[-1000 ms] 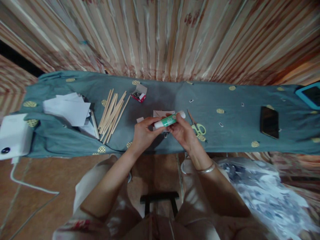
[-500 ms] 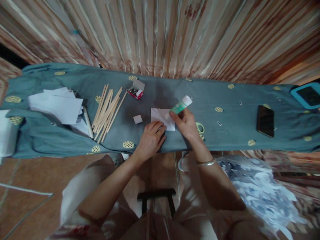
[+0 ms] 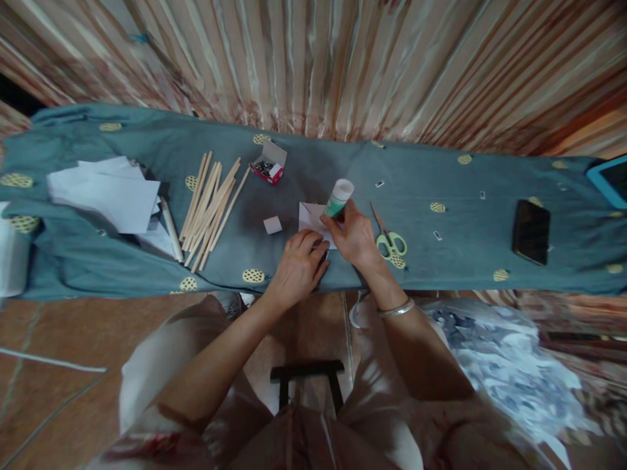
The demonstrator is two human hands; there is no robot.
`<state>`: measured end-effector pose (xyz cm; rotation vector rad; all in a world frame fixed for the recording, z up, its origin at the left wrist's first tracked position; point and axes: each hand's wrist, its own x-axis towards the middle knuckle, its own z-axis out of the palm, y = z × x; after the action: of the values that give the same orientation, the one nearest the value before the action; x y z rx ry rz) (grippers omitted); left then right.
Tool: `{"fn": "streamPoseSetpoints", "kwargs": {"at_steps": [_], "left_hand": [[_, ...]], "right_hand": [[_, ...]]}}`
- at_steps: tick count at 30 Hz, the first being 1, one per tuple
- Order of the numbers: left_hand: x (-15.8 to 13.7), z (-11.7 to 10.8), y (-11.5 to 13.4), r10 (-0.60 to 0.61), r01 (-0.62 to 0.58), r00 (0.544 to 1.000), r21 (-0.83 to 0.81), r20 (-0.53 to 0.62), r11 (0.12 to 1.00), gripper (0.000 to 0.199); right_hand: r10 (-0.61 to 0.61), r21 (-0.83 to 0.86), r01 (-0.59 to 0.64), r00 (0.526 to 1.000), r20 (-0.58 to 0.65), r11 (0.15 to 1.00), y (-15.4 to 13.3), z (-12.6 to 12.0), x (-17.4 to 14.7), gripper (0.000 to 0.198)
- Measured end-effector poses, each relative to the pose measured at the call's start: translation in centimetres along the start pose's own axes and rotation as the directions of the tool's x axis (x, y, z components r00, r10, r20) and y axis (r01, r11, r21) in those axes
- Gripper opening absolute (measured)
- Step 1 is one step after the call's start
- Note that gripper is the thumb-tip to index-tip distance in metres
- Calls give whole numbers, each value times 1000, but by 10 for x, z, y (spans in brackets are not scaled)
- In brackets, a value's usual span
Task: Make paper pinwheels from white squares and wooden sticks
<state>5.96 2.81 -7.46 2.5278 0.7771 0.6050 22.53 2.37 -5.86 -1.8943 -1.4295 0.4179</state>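
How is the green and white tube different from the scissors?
The tube is in the right hand, while the scissors lie loose on the cloth. The tube is tilted up over the white paper; the scissors lie flat. The tube is round, but the scissors have blades and two loops. Both have some green.

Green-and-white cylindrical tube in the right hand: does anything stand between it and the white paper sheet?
Nothing visible does: the tube tilts over the paper, its lower end hidden by the right hand. The left hand covers the near-left corner, clear of the tube.
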Motion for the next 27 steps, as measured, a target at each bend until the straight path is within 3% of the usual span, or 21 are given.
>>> {"fn": "streamPoseSetpoints", "kwargs": {"at_steps": [12, 27], "left_hand": [[0, 0, 0, -12, 11, 1000, 18, 21, 1000, 33], [0, 0, 0, -4, 3, 1000, 34, 29, 999, 34]], "right_hand": [[-35, -34, 38, 994, 105, 999, -10, 2, -2, 23], [-91, -172, 89, 996, -5, 981, 3, 8, -2, 27]]}}
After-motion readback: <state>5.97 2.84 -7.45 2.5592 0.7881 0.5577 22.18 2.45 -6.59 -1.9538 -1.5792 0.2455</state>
